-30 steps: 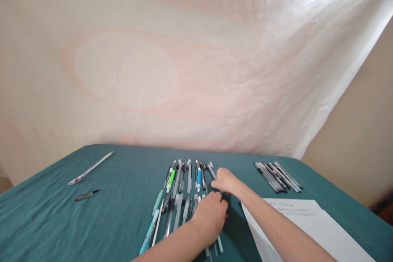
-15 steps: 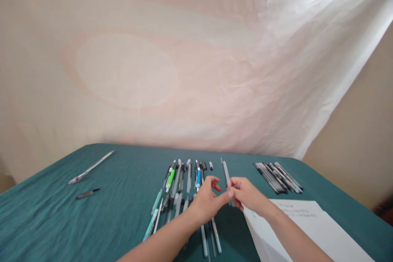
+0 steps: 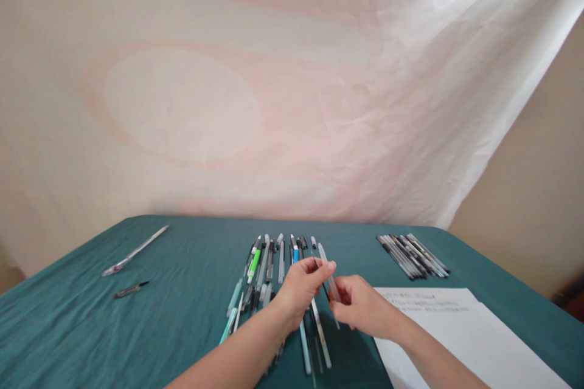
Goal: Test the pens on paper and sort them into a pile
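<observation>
Between the thumb and fingers of my left hand (image 3: pixel 302 284) is a thin dark pen refill (image 3: pixel 324 285), slanting down toward my other hand. My right hand (image 3: pixel 362 302) is closed on a clear, whitish pen barrel (image 3: pixel 323 256), which points up and away, close beside the refill. The fingers hide the lower parts of both pieces. Under and beyond my left hand lie loose pens and pen parts, among them a green-gripped pen (image 3: pixel 253 265) and a blue-gripped pen (image 3: pixel 296 254). A small cap (image 3: pixel 313 242) lies just beyond the hands.
White paper sheets (image 3: pixel 429 328) with handwriting lie at the right front. Behind them is a row of pens (image 3: pixel 413 256). On the left of the green cloth (image 3: pixel 191 292) are a long clear pen packet (image 3: pixel 137 251) and a short dark pen part (image 3: pixel 131 290). A pale curtain (image 3: pixel 292 103) hangs behind.
My left hand has closed on the refill, which was alongside the barrel in my right hand. Both pieces have shifted slightly left and tilted, and more handwriting shows on the paper.
</observation>
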Demonstrator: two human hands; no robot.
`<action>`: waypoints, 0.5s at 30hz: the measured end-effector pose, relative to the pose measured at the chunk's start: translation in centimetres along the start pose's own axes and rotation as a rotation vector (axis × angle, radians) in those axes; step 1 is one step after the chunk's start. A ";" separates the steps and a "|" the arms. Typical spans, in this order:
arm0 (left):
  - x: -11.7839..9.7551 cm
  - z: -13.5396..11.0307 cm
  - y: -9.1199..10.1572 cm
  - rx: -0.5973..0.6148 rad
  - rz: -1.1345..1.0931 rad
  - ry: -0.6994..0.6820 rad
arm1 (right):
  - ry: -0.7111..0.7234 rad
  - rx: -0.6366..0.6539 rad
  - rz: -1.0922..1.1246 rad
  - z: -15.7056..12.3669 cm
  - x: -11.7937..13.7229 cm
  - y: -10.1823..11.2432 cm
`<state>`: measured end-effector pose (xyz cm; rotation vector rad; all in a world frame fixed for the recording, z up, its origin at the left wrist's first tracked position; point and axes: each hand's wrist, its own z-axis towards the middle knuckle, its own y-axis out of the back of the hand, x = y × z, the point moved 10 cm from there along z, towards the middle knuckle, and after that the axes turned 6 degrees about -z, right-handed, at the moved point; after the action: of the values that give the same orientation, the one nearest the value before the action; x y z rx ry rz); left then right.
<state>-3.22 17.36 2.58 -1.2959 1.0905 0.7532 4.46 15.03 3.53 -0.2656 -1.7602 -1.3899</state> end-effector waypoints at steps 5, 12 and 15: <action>-4.3 1.4 4.1 -0.168 -0.099 -0.202 | -0.032 -0.002 -0.205 -0.2 -1.2 0.1; -5.9 2.0 9.2 -0.399 -0.295 -0.318 | -0.108 0.073 -0.037 -0.4 -2.5 0.5; -4.3 2.3 10.0 -0.456 -0.394 -0.278 | -0.019 -0.047 -0.089 -0.3 -1.0 3.0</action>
<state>-13.46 21.84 2.79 -1.6666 0.4273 0.8748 7.13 16.15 4.91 -0.2291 -1.7757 -1.4984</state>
